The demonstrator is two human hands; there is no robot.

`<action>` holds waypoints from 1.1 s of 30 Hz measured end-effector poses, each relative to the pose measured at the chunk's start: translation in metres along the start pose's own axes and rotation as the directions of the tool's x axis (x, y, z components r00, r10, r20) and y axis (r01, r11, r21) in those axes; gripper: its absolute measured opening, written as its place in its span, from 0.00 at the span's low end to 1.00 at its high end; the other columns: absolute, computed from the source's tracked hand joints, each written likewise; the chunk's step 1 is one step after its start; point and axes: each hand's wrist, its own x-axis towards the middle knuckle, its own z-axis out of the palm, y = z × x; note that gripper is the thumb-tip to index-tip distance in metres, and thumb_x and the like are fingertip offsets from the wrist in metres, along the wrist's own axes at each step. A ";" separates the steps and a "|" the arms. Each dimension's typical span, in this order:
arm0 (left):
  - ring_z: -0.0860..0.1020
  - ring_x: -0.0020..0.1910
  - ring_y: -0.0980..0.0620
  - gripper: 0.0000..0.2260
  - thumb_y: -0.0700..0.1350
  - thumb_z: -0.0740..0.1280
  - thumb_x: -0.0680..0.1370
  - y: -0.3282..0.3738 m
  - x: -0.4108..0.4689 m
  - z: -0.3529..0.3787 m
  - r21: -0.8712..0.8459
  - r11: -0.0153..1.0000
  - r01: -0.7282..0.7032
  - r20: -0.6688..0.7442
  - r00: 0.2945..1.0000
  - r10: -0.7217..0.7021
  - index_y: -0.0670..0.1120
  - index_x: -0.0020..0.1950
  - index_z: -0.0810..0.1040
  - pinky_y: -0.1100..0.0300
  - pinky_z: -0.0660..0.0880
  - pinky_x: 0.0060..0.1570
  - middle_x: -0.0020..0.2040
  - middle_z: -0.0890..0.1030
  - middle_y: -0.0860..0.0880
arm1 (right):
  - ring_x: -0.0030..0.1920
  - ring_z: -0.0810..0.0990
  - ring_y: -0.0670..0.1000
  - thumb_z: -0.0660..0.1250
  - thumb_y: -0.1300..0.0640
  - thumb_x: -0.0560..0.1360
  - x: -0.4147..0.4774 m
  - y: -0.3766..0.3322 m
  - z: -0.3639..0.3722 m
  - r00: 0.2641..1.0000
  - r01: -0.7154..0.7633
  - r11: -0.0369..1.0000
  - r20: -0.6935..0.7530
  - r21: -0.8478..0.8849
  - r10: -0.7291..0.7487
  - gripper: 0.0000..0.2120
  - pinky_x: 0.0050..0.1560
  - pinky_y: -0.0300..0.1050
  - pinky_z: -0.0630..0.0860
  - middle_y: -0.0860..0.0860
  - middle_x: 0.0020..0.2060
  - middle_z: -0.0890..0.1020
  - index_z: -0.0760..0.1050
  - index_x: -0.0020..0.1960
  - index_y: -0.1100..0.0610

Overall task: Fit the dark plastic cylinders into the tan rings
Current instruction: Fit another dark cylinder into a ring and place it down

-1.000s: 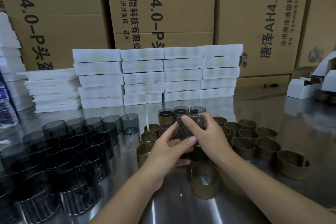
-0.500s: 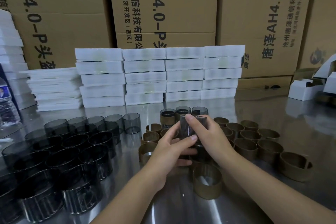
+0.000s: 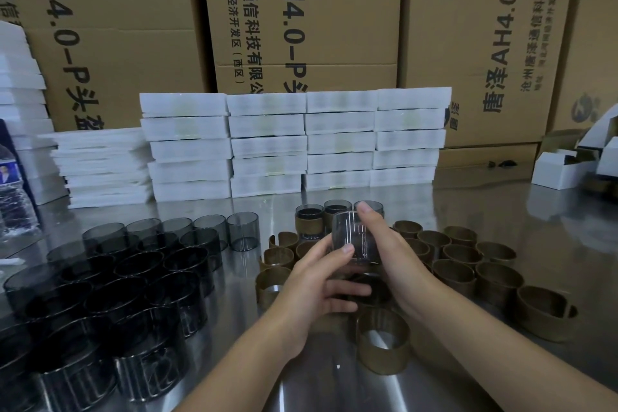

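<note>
Both hands meet at the table's middle around one dark see-through cylinder (image 3: 355,239). My right hand (image 3: 389,254) grips its right side and top rim. My left hand (image 3: 316,281) holds its lower left, thumb on its front wall; the lower fingers curl under it, where a tan ring seems to sit, mostly hidden. Several loose dark cylinders (image 3: 127,278) stand at the left. Several empty tan rings (image 3: 468,264) lie at the right, one tan ring (image 3: 383,344) just below my hands. Three fitted cylinders in rings (image 3: 309,219) stand behind my hands.
Stacks of white foam boxes (image 3: 267,144) line the back of the steel table (image 3: 551,227), with big cardboard cartons (image 3: 301,17) behind them. A water bottle (image 3: 10,191) stands at the far left. Small white cartons (image 3: 561,170) sit at the far right.
The hands stay together around the same cylinder; they shifted only slightly, and the cylinder now sits a little more upright between the fingers.
</note>
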 end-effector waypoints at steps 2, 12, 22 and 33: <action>0.83 0.39 0.49 0.18 0.55 0.72 0.71 0.002 -0.001 0.000 -0.004 1.000 0.006 0.021 1.000 -0.006 0.53 0.59 0.78 0.61 0.78 0.36 0.50 0.85 0.44 | 0.52 0.84 0.50 0.66 0.26 0.60 -0.001 -0.001 0.000 0.999 -0.005 0.999 0.034 0.041 0.003 0.32 0.60 0.49 0.74 0.52 0.49 0.86 0.84 0.50 0.51; 0.83 0.41 0.48 0.23 0.56 0.66 0.71 0.004 -0.002 0.001 -0.046 0.999 -0.005 0.080 0.997 0.008 0.63 0.67 0.71 0.58 0.79 0.38 0.49 0.85 0.41 | 0.51 0.84 0.52 0.65 0.30 0.58 -0.003 -0.005 0.001 1.000 -0.013 0.996 -0.012 0.089 0.015 0.35 0.56 0.51 0.78 0.54 0.51 0.85 0.81 0.56 0.52; 0.83 0.37 0.47 0.25 0.53 0.68 0.68 0.006 0.001 0.000 -0.359 0.932 0.056 0.005 0.998 -0.058 0.41 0.61 0.75 0.58 0.81 0.39 0.47 0.83 0.35 | 0.47 0.83 0.43 0.69 0.43 0.72 -0.004 -0.002 0.002 0.964 0.259 0.966 -0.061 0.023 -0.257 0.19 0.40 0.34 0.77 0.55 0.52 0.82 0.77 0.56 0.55; 0.85 0.47 0.47 0.30 0.60 0.66 0.70 0.005 0.004 -0.006 -0.380 0.916 0.126 -0.027 0.989 -0.147 0.39 0.62 0.77 0.58 0.82 0.41 0.54 0.84 0.38 | 0.60 0.75 0.38 0.77 0.57 0.68 -0.006 0.008 0.004 0.931 0.360 0.874 0.067 -0.325 -0.358 0.29 0.61 0.37 0.73 0.44 0.59 0.74 0.72 0.66 0.44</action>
